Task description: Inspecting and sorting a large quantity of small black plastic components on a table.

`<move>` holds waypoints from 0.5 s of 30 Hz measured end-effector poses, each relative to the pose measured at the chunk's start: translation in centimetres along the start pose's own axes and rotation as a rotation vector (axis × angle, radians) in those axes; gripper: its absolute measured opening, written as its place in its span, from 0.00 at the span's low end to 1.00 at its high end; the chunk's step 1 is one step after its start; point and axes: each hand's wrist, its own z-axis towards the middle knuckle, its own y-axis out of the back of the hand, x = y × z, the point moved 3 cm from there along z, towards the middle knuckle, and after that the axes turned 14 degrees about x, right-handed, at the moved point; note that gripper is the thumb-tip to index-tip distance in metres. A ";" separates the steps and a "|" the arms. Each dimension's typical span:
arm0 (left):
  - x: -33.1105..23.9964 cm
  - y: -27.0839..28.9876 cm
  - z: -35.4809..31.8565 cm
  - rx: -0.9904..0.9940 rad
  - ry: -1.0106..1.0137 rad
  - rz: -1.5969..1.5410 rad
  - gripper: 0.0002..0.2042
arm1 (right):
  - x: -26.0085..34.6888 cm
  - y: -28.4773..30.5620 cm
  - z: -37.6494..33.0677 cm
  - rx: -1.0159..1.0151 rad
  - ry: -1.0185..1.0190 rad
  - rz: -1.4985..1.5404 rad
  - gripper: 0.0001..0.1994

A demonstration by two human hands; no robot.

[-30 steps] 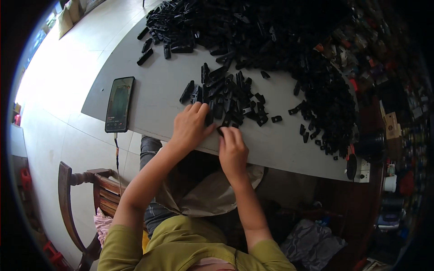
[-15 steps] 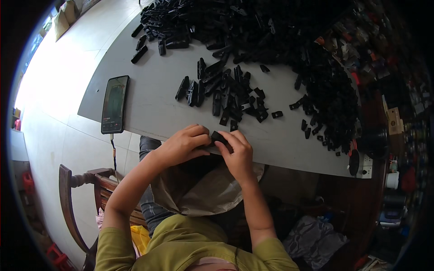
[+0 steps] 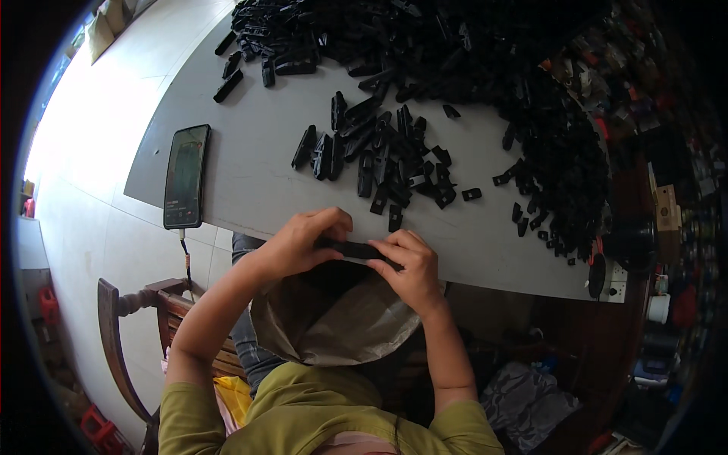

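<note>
You are holding a long black piece (image 3: 358, 249) at the middle of the frame, just off the near edge of the grey table (image 3: 258, 152). Your left hand (image 3: 303, 239) is gripping its left end, thumb below and curled fingers above; your right hand (image 3: 413, 265) is pinching the right end between thumb and fingers. Neither hand is standing open. You seem to be at the fitting step, working a part into the piece, though your fingers are hiding whether a second part is there. Below your hands, a brown bag (image 3: 349, 326) is gaping toward them. Just above centre, a loose cluster of black pieces (image 3: 383, 148) is lying within reach; a big black heap (image 3: 364, 38) is filling the top, and smaller black parts (image 3: 565, 178) are spreading at the right. The next move is probably calling for a steady left grip and even pressure from your right thumb.
</note>
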 end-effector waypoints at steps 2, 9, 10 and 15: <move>0.1 0.0 -0.1 -0.030 -0.066 0.081 0.20 | 0.0 -0.2 0.4 -0.042 0.022 -0.030 0.17; -0.2 -0.6 0.1 -0.028 -0.124 0.181 0.19 | -0.1 -0.3 1.7 0.061 0.141 -0.063 0.15; 0.2 -0.6 0.0 -0.041 -0.121 0.129 0.19 | -0.1 -0.7 2.0 0.066 0.159 -0.043 0.15; -2.5 -0.9 -3.1 0.141 -0.064 0.248 0.16 | 0.7 -1.2 0.7 -0.036 0.179 -0.012 0.15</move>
